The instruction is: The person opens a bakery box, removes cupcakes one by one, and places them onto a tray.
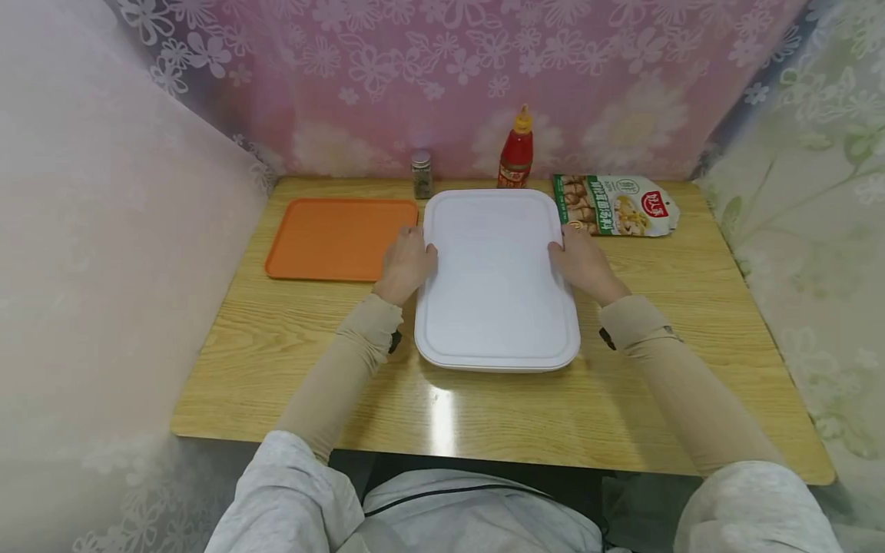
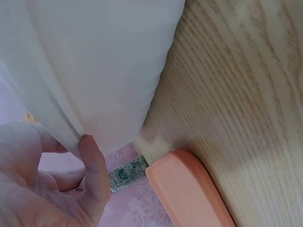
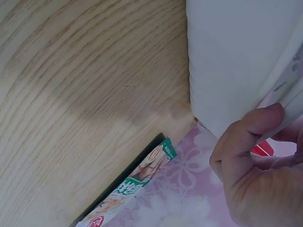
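Left hand (image 1: pixel 408 265): fingers (image 2: pixel 94 163) clamped on the raised rim of the white container (image 1: pixel 494 284); from the left wrist view I read it as a pinch. Right hand (image 1: pixel 584 265): the same grip on the opposite rim, thumb and fingers (image 3: pixel 241 137) closed round the edge. Both hands hold the long sides, nearer the far end than the near one.

Container location: near the middle of the bench (image 1: pixel 691 369), in front of the person, long axis running away from the body, flat top facing up. I cannot tell whether its base is fully down on the wood.

Just left of it I log an orange tray (image 1: pixel 332 240), lying flat; in the head view the left hand overlaps its right end. Beyond the container stand two upright items: a small jar (image 1: pixel 422 177) with a greyish cap, near the tray's far right corner, and a red bottle (image 1: pixel 515 157) with a yellow nozzle, its foot hidden from me by the container's far edge. Right of the container's far end lies a printed packet (image 1: pixel 615 205), near the right hand.

Farther out: beige sleeves (image 1: pixel 339 376) on both forearms, and a pink floral backdrop (image 1: pixel 449 84) behind the bench.
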Tool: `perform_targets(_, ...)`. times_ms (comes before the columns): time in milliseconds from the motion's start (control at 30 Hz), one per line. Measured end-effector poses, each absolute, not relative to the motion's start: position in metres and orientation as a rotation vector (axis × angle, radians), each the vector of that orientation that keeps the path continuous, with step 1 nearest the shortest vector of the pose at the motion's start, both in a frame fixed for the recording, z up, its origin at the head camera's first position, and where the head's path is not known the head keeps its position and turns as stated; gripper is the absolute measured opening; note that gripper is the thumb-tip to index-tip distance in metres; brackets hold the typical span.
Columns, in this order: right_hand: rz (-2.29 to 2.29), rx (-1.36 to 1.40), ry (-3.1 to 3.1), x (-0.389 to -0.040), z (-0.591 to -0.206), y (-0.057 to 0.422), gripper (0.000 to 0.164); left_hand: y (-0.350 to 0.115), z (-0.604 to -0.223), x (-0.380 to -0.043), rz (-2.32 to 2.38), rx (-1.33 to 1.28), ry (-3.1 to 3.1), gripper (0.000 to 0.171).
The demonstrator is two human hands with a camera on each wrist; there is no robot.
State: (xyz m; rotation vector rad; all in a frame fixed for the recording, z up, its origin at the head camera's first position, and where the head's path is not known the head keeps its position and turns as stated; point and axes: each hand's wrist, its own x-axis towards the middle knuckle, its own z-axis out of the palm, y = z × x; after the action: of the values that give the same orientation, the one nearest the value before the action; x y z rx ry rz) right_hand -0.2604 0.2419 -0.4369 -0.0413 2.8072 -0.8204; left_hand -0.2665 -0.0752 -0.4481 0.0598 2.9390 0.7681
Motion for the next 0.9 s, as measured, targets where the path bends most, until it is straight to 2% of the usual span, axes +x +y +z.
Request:
perform_targets(500,-0.849,-0.096,2.833,-0.249,-0.409,0.253,0.065,-0.065,-0.424,-0.266,0.833,0.076,2.927,0.055)
perform_targets(900,-0.816,-0.072,2.840,-0.245,-0.398,0.280,0.063,-0.043,-0.402,-0.260,0.792,0.201,2.978,0.046)
